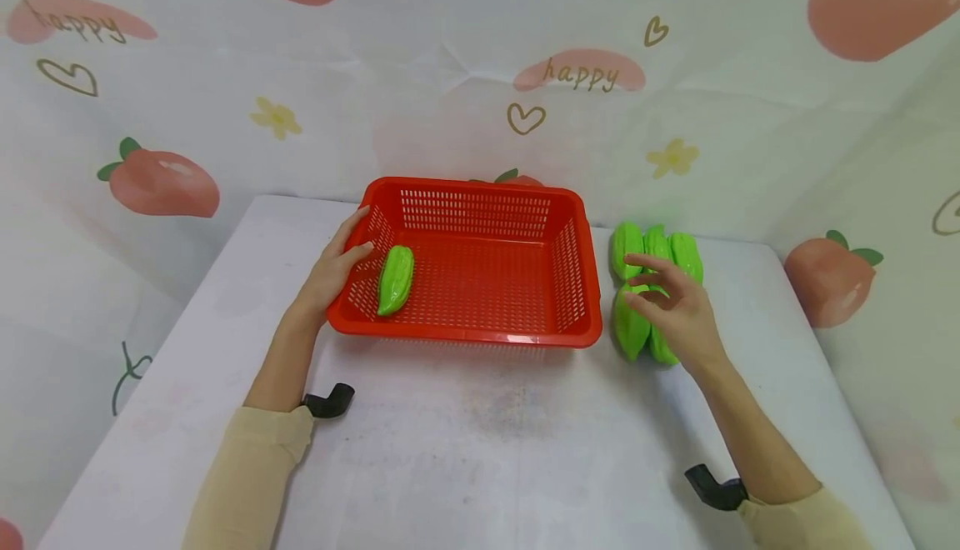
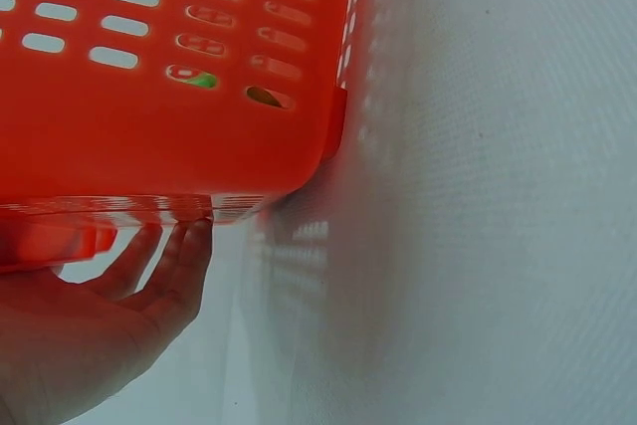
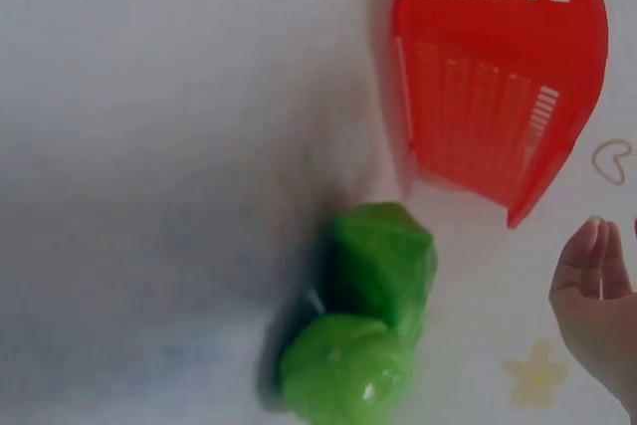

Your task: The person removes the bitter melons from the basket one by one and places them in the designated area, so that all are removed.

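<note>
A red plastic basket (image 1: 465, 335) with slotted walls stands on the table. Inside it, toward the left, lies one bright green, ridged, pointed fruit-like piece (image 1: 395, 281). My left hand (image 1: 333, 271) grips the basket's left rim, thumb over the top and fingers outside; the left wrist view shows these fingers (image 2: 179, 271) against the outer wall. Right of the basket, several matching green pieces (image 1: 628, 242) lie in a close group. Over them hovers my right hand (image 1: 686, 308), fingers loosely bent, thumb apart from them, nothing held. It hides part of the group.
A white table (image 1: 450, 450) carries everything, its back edge close behind the basket. Behind and at both sides hangs a pale cloth (image 1: 442, 92) printed with peaches, hearts and flowers. A black wrist-worn device (image 1: 330, 401) sits on each forearm.
</note>
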